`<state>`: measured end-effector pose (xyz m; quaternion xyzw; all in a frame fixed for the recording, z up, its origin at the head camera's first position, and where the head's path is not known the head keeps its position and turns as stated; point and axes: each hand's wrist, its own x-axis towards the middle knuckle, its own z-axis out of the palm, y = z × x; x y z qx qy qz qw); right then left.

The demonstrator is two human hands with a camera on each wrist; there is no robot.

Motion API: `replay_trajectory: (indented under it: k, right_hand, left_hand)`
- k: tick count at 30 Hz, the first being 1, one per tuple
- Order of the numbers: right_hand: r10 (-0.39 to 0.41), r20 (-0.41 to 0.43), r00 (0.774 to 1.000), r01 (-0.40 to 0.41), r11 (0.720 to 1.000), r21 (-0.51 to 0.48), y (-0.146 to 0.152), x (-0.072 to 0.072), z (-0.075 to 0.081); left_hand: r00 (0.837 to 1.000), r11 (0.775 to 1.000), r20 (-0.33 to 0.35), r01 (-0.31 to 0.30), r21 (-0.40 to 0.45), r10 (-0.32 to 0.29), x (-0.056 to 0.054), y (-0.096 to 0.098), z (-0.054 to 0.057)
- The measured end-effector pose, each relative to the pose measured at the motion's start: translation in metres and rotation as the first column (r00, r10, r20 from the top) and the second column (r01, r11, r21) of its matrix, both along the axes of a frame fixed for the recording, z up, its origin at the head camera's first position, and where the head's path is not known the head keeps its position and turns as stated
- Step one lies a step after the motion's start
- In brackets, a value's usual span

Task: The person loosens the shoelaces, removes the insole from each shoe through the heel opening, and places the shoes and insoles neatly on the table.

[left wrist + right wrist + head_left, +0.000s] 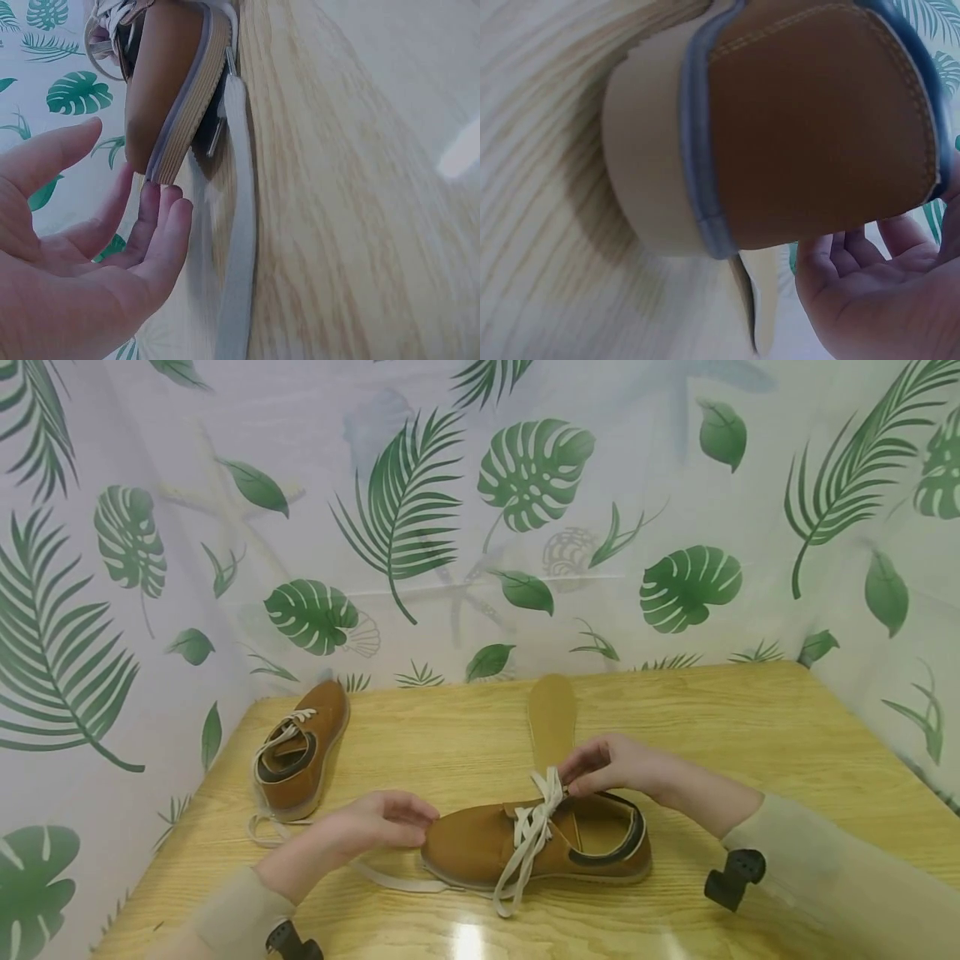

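A brown shoe (468,843) with cream laces tied in a bow (536,831) stands on the table, toe to the left. My left hand (386,818) touches its toe with the fingertips; in the left wrist view the thumb is apart from the shoe. At the far edge of the shoe's opening, beside the bow, my right hand (611,764) pinches the upper between thumb and fingers. Its fingertips are partly hidden behind the heel (817,135) in the right wrist view. A tan insole (552,714) lies just behind the shoe.
A second brown shoe (303,760) stands at the table's far left, its laces loose. One flat lace (397,883) runs across the wooden table (712,718) to the near shoe. Leaf-print cloth (420,635) hangs around the table.
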<state>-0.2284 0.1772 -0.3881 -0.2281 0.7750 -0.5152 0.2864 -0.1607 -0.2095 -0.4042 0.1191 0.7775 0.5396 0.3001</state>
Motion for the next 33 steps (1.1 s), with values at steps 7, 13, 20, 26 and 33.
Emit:
replay_trajectory:
  k: [7, 13, 20, 26, 33]
  right_hand:
    - [-0.023, -0.019, 1.000, 0.024, 1.000, 0.002, -0.003, 0.001, 0.009]
    - [-0.047, -0.035, 0.998, 0.047, 0.999, 0.006, -0.003, 0.001, 0.011]
    - [-0.073, -0.042, 0.996, 0.073, 0.997, -0.002, 0.001, -0.002, 0.016]
    - [-0.057, -0.043, 0.997, 0.056, 0.998, -0.025, 0.005, -0.005, 0.019]
    - [-0.078, -0.029, 0.997, 0.077, 0.996, -0.034, 0.006, -0.007, 0.022]
  left_hand:
    - [0.998, 0.997, 0.019, -0.061, 0.041, 0.061, 0.001, 0.009, -0.006]
    - [0.995, 0.995, 0.022, -0.093, 0.034, 0.093, 0.002, 0.015, -0.010]
    - [0.993, 0.993, 0.027, -0.117, 0.027, 0.116, 0.003, 0.018, -0.013]
    - [0.992, 0.991, 0.012, -0.128, 0.032, 0.128, 0.005, 0.019, -0.015]
    - [0.990, 0.989, -0.010, -0.142, 0.036, 0.142, 0.010, 0.023, -0.012]
